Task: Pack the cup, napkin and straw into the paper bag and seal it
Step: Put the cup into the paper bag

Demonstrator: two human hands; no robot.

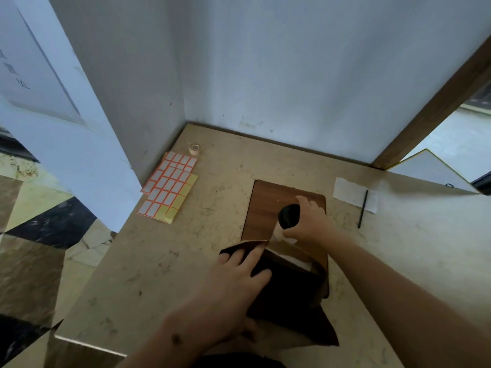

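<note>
Nearest the camera, the left hand (233, 282) lies on the near-left side of the brown paper bag (287, 288), its fingers (249, 257) straight and spread a little, pressing the bag's wall by the open mouth. Whether the thumb curls round the bag's lower edge cannot be told, since it is hidden underneath. That bag stands on the beige marbled tabletop (159, 261), its mouth open upward and a pale inner lining showing at the far rim.

Just beyond the bag, the right hand (309, 221) holds the cup (289, 215), its fingers curled round the dark lid and the thumb under it. Only the lid and a sliver of pale body show; the cup is tilted and sits over the far edge of the bag's mouth, above a dark wooden board (265, 205) that lies flat on the tabletop.

Well to the right, a white napkin (350, 192) lies flat, with a thin black straw (363, 208) resting across its right end and reaching onto the bare tabletop.

At the far left, by the wall, lie sheets of red-edged labels (170, 181), and a small roll of tape (194, 149) stands just beyond them
</note>
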